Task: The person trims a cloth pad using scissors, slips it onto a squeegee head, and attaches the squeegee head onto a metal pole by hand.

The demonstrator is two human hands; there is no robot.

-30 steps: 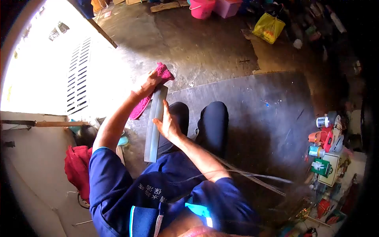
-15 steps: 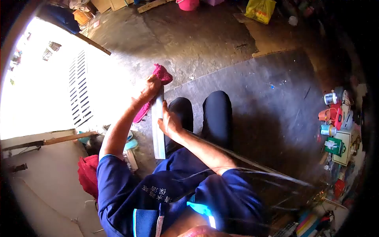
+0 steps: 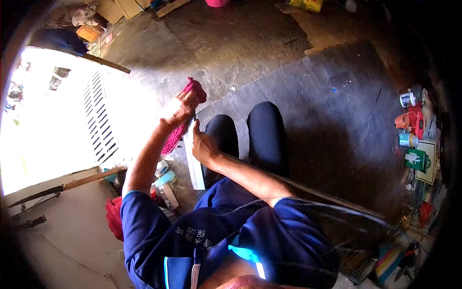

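We see the left hand (image 3: 180, 108) closed on the pink cloth (image 3: 173, 140), fluffy and knobbly, at the twelve o'clock end of the flat, pale bar (image 3: 195, 172). The right hand (image 3: 206, 148) touches this bar; if it grips, we cannot tell. One thin pole (image 3: 337, 198) leads toward four o'clock. Dark-clothed knees (image 3: 267, 135) stand near, at two o'clock.

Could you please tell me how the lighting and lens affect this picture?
Head view: glare blows out the bright area at left, washing out part of the left hand; head view again: the floor is darkly shadowed right of the knees, and wide-angle distortion bows the scene inside black corners.
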